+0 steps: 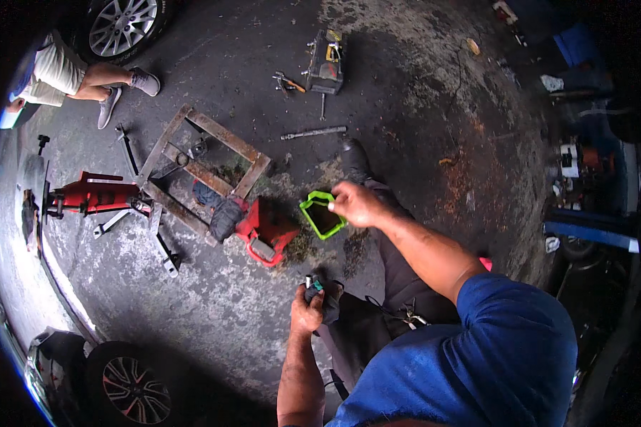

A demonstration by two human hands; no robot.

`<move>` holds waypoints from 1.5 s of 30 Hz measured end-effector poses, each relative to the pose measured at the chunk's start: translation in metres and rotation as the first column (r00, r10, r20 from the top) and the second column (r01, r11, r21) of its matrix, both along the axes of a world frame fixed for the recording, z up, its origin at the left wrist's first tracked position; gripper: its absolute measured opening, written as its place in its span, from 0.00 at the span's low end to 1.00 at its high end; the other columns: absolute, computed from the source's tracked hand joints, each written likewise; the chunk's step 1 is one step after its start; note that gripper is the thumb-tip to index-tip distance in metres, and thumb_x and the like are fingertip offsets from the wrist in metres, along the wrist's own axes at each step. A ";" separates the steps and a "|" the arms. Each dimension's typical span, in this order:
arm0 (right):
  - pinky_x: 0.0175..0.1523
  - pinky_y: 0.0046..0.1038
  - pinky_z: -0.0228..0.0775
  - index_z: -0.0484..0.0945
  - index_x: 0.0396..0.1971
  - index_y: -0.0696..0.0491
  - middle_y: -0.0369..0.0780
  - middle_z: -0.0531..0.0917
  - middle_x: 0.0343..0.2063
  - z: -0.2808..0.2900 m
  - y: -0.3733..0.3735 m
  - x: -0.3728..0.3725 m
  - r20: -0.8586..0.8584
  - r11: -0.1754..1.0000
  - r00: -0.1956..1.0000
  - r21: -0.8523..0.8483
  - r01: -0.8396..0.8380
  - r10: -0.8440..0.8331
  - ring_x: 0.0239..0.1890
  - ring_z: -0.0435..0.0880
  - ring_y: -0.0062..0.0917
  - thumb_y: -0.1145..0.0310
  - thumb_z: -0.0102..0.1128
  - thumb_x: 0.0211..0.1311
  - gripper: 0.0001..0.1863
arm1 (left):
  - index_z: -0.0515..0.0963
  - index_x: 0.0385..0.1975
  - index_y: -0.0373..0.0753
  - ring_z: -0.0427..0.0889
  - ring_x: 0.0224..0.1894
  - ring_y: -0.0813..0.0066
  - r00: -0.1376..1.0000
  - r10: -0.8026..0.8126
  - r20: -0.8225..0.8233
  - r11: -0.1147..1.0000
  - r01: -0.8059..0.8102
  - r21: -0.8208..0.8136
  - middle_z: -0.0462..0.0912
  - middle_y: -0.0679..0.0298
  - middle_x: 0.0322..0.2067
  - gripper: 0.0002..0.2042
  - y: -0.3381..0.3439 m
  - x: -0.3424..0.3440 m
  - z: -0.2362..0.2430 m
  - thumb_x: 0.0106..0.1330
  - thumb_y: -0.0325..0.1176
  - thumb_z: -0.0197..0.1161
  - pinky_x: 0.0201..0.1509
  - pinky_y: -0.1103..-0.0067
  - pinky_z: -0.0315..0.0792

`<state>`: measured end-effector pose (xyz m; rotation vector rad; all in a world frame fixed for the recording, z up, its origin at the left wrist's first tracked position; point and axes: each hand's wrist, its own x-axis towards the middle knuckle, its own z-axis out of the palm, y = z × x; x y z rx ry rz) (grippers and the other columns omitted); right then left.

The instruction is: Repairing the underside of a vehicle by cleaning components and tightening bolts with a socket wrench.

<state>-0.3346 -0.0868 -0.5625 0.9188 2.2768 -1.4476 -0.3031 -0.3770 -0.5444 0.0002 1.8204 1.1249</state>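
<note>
My left hand [308, 310] is closed around a small dark part [330, 302] with a green piece and a silver tip, held close to my knee. My right hand [358, 205] is at the right rim of a bright green open container [325, 233] with a dark inside. Its fingers are curled together at that edge, and whatever they grip is hidden. Left of the container lies a red plastic object [267, 224] with a grey patch, touching a dark bunched cloth [226, 217].
A rusty metal frame [224, 136] lies beyond the cloth, beside a red jack-like tool with metal legs [100, 196]. A long metal bar [313, 133], pliers [289, 83] and a battery-like box [325, 64] lie farther off. Another person's legs [85, 80] are at far left; wheels [134, 391] stand nearby.
</note>
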 end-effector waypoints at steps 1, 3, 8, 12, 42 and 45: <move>0.39 0.31 0.73 0.74 0.43 0.60 0.42 0.82 0.30 -0.014 0.026 -0.018 -0.033 0.997 0.998 0.063 0.050 -0.048 0.32 0.81 0.27 0.61 0.64 0.56 0.21 | 0.70 0.40 0.34 0.77 0.32 0.69 1.000 0.024 0.004 1.000 -0.024 -0.001 0.79 0.56 0.27 0.13 0.011 -0.007 -0.011 0.60 0.35 0.60 0.39 0.74 0.71; 0.43 0.31 0.73 0.74 0.44 0.60 0.44 0.83 0.33 -0.034 0.082 -0.068 -0.054 0.986 0.995 0.140 0.094 -0.087 0.36 0.82 0.30 0.60 0.63 0.57 0.22 | 0.70 0.40 0.34 0.76 0.31 0.71 0.995 0.093 -0.042 0.995 -0.092 0.029 0.79 0.58 0.27 0.13 0.034 -0.013 -0.034 0.60 0.34 0.60 0.38 0.74 0.71; 0.56 0.36 0.68 0.74 0.48 0.58 0.49 0.78 0.48 -0.156 0.255 -0.177 0.057 0.897 0.982 0.418 0.141 -0.181 0.52 0.77 0.40 0.56 0.59 0.58 0.24 | 0.71 0.35 0.34 0.76 0.30 0.71 0.957 0.270 0.104 0.963 -0.267 -0.040 0.79 0.59 0.25 0.12 0.138 -0.040 -0.072 0.59 0.35 0.62 0.35 0.75 0.70; 0.56 0.32 0.68 0.73 0.50 0.58 0.47 0.79 0.48 -0.230 0.356 -0.239 0.176 0.785 0.965 0.618 0.047 -0.197 0.51 0.78 0.37 0.55 0.59 0.59 0.25 | 0.70 0.38 0.33 0.80 0.33 0.63 0.964 0.154 0.219 0.983 -0.126 -0.135 0.80 0.52 0.28 0.14 0.219 -0.071 -0.086 0.59 0.36 0.61 0.38 0.72 0.72; 0.51 0.42 0.70 0.65 0.56 0.40 0.51 0.80 0.41 -0.333 0.557 -0.370 0.114 0.775 0.969 0.624 0.102 -0.220 0.46 0.78 0.48 0.67 0.51 0.57 0.24 | 0.69 0.46 0.35 0.78 0.45 0.50 0.906 0.187 0.381 0.950 -0.069 -0.303 0.78 0.44 0.40 0.21 0.294 -0.147 -0.142 0.55 0.39 0.61 0.48 0.68 0.70; 0.50 0.42 0.70 0.65 0.56 0.40 0.51 0.79 0.42 -0.322 0.558 -0.372 0.114 0.663 0.968 0.745 0.066 -0.224 0.46 0.78 0.48 0.67 0.51 0.57 0.24 | 0.68 0.46 0.34 0.78 0.44 0.50 0.973 -0.191 0.128 0.963 0.211 -0.168 0.78 0.45 0.40 0.20 0.286 -0.143 -0.148 0.55 0.37 0.61 0.48 0.68 0.70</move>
